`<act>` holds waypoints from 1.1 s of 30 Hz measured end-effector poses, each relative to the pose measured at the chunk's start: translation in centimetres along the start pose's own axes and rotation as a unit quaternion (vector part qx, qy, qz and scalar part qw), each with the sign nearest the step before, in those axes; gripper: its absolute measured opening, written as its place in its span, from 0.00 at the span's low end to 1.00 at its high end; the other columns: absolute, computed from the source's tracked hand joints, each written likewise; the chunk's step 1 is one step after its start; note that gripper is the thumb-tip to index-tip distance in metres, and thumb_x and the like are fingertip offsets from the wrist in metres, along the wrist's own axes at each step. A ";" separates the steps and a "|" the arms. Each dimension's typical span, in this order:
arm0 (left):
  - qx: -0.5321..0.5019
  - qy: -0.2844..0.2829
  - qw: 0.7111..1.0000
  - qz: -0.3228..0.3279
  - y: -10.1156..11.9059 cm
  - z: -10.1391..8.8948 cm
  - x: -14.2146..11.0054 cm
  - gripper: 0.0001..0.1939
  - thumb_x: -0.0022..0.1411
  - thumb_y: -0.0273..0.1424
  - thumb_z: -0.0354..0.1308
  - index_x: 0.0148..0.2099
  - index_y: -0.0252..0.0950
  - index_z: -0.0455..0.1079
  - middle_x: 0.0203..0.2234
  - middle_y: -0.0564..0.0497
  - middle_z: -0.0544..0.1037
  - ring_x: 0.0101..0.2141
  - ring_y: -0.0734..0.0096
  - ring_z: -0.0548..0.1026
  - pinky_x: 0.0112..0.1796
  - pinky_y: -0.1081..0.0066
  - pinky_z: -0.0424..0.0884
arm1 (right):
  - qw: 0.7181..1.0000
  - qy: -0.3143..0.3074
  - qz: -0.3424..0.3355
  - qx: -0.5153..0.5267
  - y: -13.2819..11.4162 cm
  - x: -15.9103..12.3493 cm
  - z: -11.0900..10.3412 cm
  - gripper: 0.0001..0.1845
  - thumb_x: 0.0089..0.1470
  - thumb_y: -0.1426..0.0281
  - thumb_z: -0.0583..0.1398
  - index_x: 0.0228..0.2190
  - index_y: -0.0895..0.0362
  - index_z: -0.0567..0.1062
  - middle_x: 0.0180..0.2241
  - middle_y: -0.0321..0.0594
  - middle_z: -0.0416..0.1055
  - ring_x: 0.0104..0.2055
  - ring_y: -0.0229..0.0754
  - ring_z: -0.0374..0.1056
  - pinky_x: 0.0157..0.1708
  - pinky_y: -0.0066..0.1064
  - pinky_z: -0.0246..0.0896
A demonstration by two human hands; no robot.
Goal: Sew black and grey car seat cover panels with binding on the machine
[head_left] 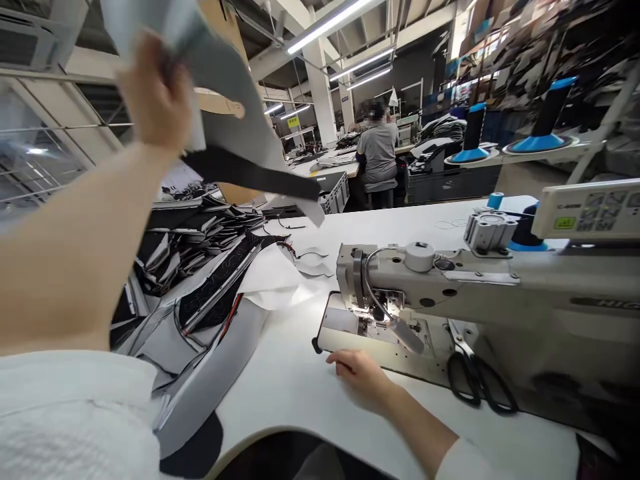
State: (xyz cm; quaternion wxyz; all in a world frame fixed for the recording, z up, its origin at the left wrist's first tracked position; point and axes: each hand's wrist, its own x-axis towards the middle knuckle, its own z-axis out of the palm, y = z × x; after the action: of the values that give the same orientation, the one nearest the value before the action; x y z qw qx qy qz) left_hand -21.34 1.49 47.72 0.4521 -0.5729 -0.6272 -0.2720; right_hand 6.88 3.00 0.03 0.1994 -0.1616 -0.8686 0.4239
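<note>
My left hand (157,100) is raised at the upper left, closed around grey fabric panels (240,127). The panels hang to the right, with a dark strip along their lower edge; the hand and their top are blurred. Low on the white table (295,380), my right hand (363,377) rests by the front edge of the sewing machine (425,280), its fingers loosely bent and apart, with nothing visible in them. Black-handled scissors (470,367) lie on the machine bed to its right. Grey and black sewn pieces (215,340) with red-orange edging drape over the table's left side.
A heap of dark cut pieces (185,233) is piled at the left. Thread cones (473,133) stand behind the machine, and a control panel (595,210) sits at the right. Farther back, a person in a grey shirt (377,153) sits near a grey crate (335,191).
</note>
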 end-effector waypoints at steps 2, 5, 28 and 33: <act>0.027 -0.126 0.989 0.065 1.0 3.3 -4.2 0.19 0.63 0.28 0.45 0.49 0.14 0.59 0.45 0.44 0.66 0.52 0.56 0.64 0.52 0.54 0.55 | 1.000 -0.006 0.005 -0.002 0.0 0.0 0.1 0.19 0.52 0.76 0.49 0.39 0.53 0.76 0.34 0.38 0.74 0.35 0.41 0.69 0.35 0.30 0.62; 0.001 -0.264 0.957 0.122 3.7 9.0 -13.5 0.11 0.62 0.25 0.50 0.45 0.24 0.64 0.36 0.50 0.71 0.35 0.74 0.70 0.41 0.71 0.65 | 0.999 0.012 0.022 0.022 0.3 0.2 0.1 0.19 0.53 0.74 0.48 0.39 0.54 0.76 0.32 0.38 0.73 0.34 0.40 0.69 0.34 0.30 0.62; -0.028 -0.506 0.859 0.064 1.7 11.3 -41.7 0.24 0.59 0.34 0.54 0.58 0.38 0.63 0.55 0.43 0.68 0.57 0.55 0.62 0.56 0.58 0.57 | 0.924 0.028 0.007 -0.380 -1.3 4.0 1.6 0.17 0.44 0.74 0.56 0.40 0.57 0.72 0.37 0.48 0.67 0.40 0.49 0.61 0.41 0.41 0.51; 0.142 -0.464 0.874 0.006 -6.7 11.5 -41.8 0.34 0.50 0.25 0.53 0.62 0.31 0.58 0.63 0.37 0.54 0.62 0.47 0.50 0.60 0.46 0.40 | 0.929 -0.004 -0.047 -0.367 -2.2 5.8 3.3 0.12 0.37 0.76 0.57 0.30 0.56 0.69 0.30 0.41 0.67 0.34 0.44 0.59 0.33 0.33 0.49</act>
State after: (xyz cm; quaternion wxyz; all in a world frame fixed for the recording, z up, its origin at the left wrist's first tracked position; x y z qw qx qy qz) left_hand -33.45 -9.72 7.10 0.1869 -0.5666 -0.7936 0.1196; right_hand 0.04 2.06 1.19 0.1424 -0.1810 -0.9709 0.0663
